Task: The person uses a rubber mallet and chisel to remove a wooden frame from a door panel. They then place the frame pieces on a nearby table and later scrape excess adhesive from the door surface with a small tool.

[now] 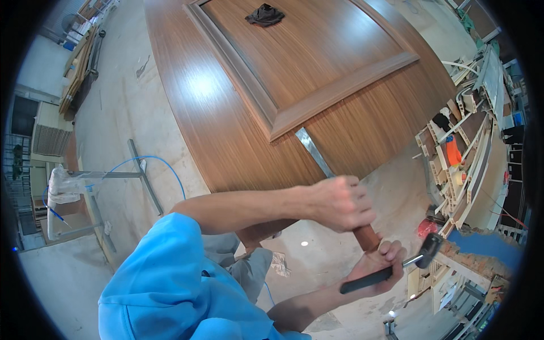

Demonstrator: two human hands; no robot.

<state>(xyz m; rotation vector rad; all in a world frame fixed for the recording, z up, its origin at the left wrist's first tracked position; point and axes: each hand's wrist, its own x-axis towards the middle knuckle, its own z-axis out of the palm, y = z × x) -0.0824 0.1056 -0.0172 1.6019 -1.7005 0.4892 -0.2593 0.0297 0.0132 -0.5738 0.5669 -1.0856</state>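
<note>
My left hand (340, 204) is closed around a chisel. Its long flat steel blade (315, 152) lies over the brown wood-grain door panel (226, 153), with the tip by the corner of the raised frame moulding (275, 126). Below my fist the chisel's reddish-brown handle (367, 238) sticks out, and its end meets my right hand. My right hand (378, 269) grips a hammer (368, 280) by its black handle; the dark head (432, 250) points right on a short metal shaft. Whether the right fingers also hold the chisel handle's end is hard to see.
A dark crumpled cloth (264, 15) lies on the panel. To the right, a rack (462, 164) holds pale strips and offcuts. At left a metal stand (107, 175) with a blue hose (170, 165) rests on the concrete floor (124, 107). Long boards (79, 68) stand farther back.
</note>
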